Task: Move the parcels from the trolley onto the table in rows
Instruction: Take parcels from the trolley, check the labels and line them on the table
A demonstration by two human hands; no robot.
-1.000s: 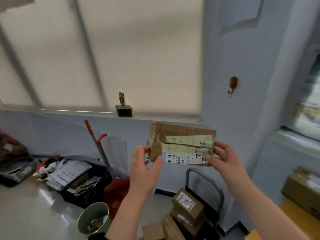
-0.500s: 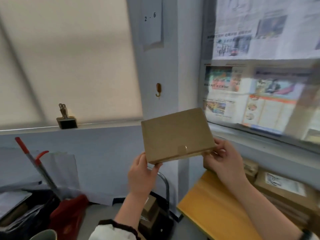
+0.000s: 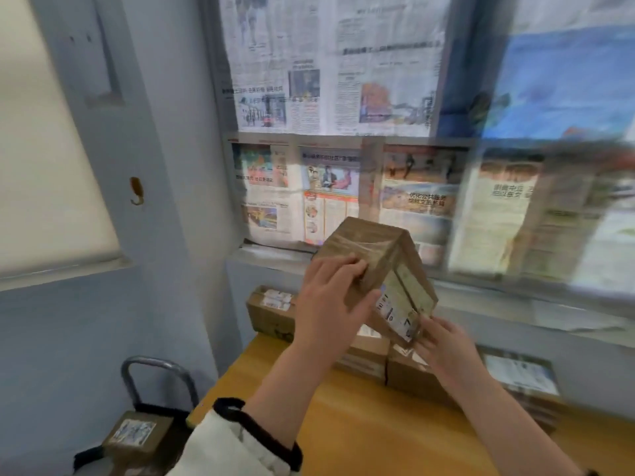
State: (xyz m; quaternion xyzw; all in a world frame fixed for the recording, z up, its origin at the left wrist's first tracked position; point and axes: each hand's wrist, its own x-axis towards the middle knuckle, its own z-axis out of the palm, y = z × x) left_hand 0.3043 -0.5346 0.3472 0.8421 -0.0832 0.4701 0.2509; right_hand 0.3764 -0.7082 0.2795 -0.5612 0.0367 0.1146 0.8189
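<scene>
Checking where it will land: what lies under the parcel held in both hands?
Brown parcels in a row on the yellow table. The held parcel, left hand and right hand hide part of that row.

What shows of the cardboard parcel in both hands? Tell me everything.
The cardboard parcel is a brown box with glossy clear tape across it. A pale shipping label with black print covers the face turned down and to the right. It is held in the air, tilted with one edge uppermost, above the yellow table and the parcels already there. The left hand grips its taped left face; the right hand pinches its lowest corner by the label.
</scene>
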